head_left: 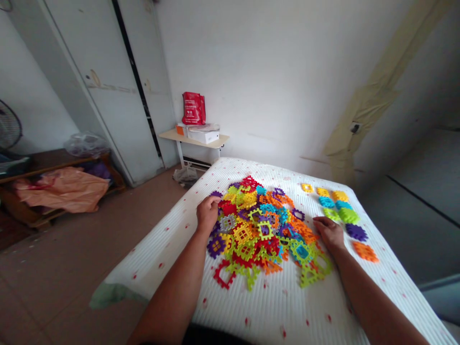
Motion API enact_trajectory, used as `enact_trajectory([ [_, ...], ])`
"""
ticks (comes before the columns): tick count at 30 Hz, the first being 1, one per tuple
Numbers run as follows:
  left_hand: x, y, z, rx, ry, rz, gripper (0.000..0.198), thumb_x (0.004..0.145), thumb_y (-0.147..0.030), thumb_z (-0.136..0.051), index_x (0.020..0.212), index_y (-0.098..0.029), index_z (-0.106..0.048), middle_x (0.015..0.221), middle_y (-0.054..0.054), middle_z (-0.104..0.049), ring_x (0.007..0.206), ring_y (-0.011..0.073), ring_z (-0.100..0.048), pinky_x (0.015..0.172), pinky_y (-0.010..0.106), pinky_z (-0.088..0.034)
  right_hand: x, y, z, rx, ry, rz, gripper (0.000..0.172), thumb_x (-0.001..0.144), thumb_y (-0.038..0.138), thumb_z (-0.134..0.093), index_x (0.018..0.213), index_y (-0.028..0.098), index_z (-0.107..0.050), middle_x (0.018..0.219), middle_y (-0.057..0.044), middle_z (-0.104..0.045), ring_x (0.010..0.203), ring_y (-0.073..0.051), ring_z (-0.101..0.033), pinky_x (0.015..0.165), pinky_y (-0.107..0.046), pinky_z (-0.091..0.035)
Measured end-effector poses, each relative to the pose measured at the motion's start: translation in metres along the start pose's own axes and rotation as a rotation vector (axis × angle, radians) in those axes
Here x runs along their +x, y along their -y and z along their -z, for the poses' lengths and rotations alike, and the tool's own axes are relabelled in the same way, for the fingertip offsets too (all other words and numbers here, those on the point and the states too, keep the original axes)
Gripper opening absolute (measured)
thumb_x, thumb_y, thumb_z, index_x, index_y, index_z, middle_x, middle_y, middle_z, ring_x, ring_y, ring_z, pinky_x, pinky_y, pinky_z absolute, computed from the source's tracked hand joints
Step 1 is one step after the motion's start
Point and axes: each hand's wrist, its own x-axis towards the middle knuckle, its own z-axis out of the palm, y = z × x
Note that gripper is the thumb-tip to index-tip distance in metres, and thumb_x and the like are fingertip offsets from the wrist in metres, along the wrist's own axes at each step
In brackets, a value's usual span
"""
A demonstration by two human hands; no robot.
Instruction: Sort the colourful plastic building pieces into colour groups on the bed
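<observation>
The pile of plastic pieces point(265, 230) lies between the fingers of the left hand point(207, 213) and right hand point(329, 233). Both sets are bent; grip cannot be determined. Purple stack point(357, 233): right of the right-hand fingers

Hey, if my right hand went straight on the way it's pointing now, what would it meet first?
Most likely the purple frame piece on the right side of the colorful pile, just left of your right hand, though depth is hard to judge here.
</observation>
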Motion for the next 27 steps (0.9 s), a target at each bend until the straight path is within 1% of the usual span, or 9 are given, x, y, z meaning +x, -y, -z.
enact_trajectory([
  [3,-0.0005,0.0025,-0.0036,-0.002,0.024,0.003,0.026,0.077,-0.018,-0.042,0.083,-0.020,-0.067,0.085,0.001,-0.069,0.081,0.0152,-0.062,0.082,0.027,-0.047,0.0001,-0.0011,-0.0005,0.023,0.007,-0.002,0.040,0.061,0.046,-0.053,0.080,0.016,-0.070,0.070,-0.004,-0.068,0.059,-0.018,-0.055,0.058,-0.029,-0.042],
  [8,-0.0023,0.0049,-0.0077,0.019,0.038,-0.013,0.024,0.077,-0.017,-0.044,0.081,-0.020,-0.067,0.085,0.001,-0.069,0.082,0.0156,-0.063,0.082,0.027,-0.046,-0.0012,0.0017,-0.0002,0.076,0.026,-0.034,0.040,0.059,0.045,-0.053,0.081,0.016,-0.069,0.062,-0.003,-0.065,0.057,-0.018,-0.055,0.059,-0.030,-0.043],
  [15,-0.0035,0.0096,-0.0107,0.086,0.036,-0.053,0.024,0.076,-0.017,-0.044,0.079,-0.021,-0.067,0.084,0.002,-0.070,0.082,0.0175,-0.063,0.081,0.030,-0.047,-0.0042,0.0055,0.0000,0.181,-0.009,-0.030,0.033,0.056,0.042,-0.055,0.074,0.018,-0.068,0.067,-0.003,-0.068,0.053,-0.016,-0.055,0.058,-0.029,-0.044],
  [21,-0.0046,0.0108,-0.0111,0.123,0.050,-0.100,0.023,0.076,-0.016,-0.044,0.077,-0.021,-0.067,0.083,0.001,-0.070,0.080,0.0165,-0.063,0.080,0.029,-0.047,-0.0019,0.0016,-0.0020,0.161,-0.001,-0.016,0.035,0.056,0.043,-0.054,0.075,0.018,-0.068,0.070,-0.003,-0.068,0.058,-0.017,-0.057,0.061,-0.030,-0.044],
  [27,-0.0057,0.0092,-0.0101,0.186,0.061,-0.118,0.024,0.075,-0.015,-0.044,0.077,-0.021,-0.067,0.083,0.002,-0.070,0.081,0.0163,-0.063,0.080,0.028,-0.047,-0.0014,-0.0014,-0.0034,0.142,0.006,0.013,0.034,0.057,0.043,-0.054,0.075,0.018,-0.068,0.070,-0.003,-0.068,0.063,-0.019,-0.058,0.064,-0.031,-0.044],
])
